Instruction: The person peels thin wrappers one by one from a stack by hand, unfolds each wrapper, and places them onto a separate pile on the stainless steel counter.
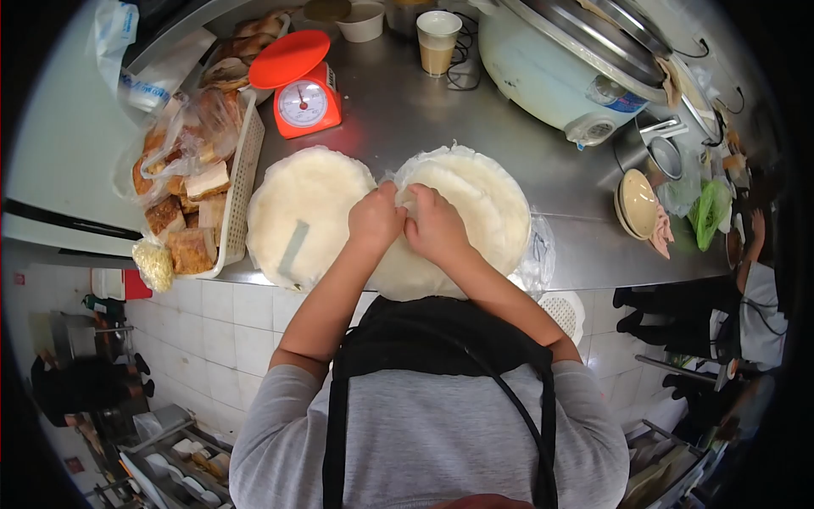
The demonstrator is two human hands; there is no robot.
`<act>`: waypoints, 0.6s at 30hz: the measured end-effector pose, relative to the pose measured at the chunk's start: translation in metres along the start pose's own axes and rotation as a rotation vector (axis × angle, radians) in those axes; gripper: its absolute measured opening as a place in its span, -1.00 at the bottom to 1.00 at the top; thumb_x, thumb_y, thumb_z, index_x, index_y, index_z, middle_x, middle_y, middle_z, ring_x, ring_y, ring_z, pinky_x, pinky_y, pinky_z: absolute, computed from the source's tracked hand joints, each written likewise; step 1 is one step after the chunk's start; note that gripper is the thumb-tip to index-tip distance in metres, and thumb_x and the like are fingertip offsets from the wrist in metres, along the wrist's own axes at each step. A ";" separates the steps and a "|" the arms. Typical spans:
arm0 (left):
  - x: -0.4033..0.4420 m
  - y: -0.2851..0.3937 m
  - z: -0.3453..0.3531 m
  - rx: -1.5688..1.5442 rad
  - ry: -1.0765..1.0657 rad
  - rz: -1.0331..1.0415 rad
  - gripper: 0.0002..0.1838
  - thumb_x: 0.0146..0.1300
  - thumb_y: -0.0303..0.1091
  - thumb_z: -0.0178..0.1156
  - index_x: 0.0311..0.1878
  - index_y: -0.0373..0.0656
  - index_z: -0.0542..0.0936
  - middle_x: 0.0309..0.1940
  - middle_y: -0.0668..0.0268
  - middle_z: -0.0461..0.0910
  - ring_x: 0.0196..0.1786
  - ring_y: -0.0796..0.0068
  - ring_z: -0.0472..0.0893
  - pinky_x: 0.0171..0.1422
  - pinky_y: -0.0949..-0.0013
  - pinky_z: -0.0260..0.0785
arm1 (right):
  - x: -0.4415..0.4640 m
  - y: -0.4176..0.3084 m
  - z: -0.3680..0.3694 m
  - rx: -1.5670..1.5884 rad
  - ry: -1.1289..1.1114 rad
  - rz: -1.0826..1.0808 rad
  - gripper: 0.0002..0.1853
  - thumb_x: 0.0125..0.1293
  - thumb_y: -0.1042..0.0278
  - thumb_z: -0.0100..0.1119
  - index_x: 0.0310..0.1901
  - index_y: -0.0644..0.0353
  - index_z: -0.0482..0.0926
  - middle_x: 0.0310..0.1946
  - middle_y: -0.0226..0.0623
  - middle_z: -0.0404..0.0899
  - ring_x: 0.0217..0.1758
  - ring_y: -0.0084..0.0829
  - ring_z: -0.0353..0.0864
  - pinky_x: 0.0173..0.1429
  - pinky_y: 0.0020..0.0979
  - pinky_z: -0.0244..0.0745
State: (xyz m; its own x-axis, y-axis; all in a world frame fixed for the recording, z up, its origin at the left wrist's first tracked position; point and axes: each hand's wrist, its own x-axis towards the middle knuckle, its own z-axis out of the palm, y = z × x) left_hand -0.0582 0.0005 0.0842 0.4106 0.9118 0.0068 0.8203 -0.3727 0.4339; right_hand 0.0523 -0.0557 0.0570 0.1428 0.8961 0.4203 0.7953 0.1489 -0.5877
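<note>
Two stacks of thin, pale round wrappers lie side by side at the counter's front edge. On the left wrapper stack [318, 191] sits a grey-green strip [294, 247]. The right wrapper stack [487, 199] rests on crinkled clear plastic [536, 254]. At that stack's left edge, my left hand [376, 219] and my right hand [437, 225] meet, fingers closed in a pinch on the edge of a thin wrapper. The exact grip of the fingertips is partly hidden.
Behind the left stack stands a red dial scale [307, 102]. A white basket [240, 182] holds browned meat chunks at left. A paper cup [437, 42], a large rice cooker [564, 76] and bowls [636, 204] stand farther back and right. Other people [759, 310] are at far right.
</note>
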 end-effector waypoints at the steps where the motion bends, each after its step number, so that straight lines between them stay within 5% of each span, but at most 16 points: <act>1: -0.001 0.001 -0.001 0.007 0.000 0.016 -0.72 -0.13 -0.39 0.14 -0.26 -0.20 0.47 -0.40 0.07 0.55 -0.32 0.11 0.55 -0.25 0.18 0.39 | 0.001 -0.001 0.005 0.023 -0.026 0.056 -0.61 -0.05 0.33 0.12 -0.12 0.13 0.31 -0.39 -0.15 0.50 -0.47 -0.13 0.52 -0.40 -0.19 0.43; 8: -0.001 -0.008 -0.009 -0.013 -0.036 0.046 -0.75 -0.07 -0.36 0.18 -0.28 -0.23 0.48 -0.40 0.07 0.55 -0.29 0.12 0.55 -0.22 0.22 0.38 | 0.011 0.021 0.003 -0.169 0.019 -0.195 -0.81 -0.08 0.31 0.15 -0.36 -0.02 0.43 -0.58 -0.38 0.46 -0.57 -0.35 0.53 -0.56 -0.35 0.42; 11: -0.001 -0.006 -0.012 -0.055 -0.045 0.029 -0.75 -0.04 -0.34 0.19 -0.28 -0.25 0.49 -0.41 0.06 0.55 -0.29 0.11 0.54 -0.22 0.25 0.37 | 0.013 0.025 0.005 -0.240 0.068 -0.190 -0.89 -0.11 0.30 0.17 -0.50 -0.01 0.45 -0.59 -0.40 0.45 -0.59 -0.39 0.52 -0.56 -0.36 0.42; 18: 0.006 -0.030 -0.007 -0.325 -0.084 -0.001 -0.78 -0.04 -0.34 0.18 -0.35 -0.30 0.50 -0.49 0.08 0.54 -0.41 0.22 0.54 -0.29 0.32 0.35 | 0.011 0.035 -0.009 -0.088 0.204 -0.078 -0.93 -0.05 0.33 0.15 -0.47 0.01 0.50 -0.59 -0.38 0.46 -0.55 -0.34 0.51 -0.48 -0.39 0.43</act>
State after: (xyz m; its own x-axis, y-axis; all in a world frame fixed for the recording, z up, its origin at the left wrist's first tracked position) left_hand -0.0826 0.0180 0.0774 0.4524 0.8896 -0.0626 0.6565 -0.2847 0.6985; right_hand 0.0871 -0.0444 0.0467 0.1878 0.7790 0.5982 0.8558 0.1691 -0.4889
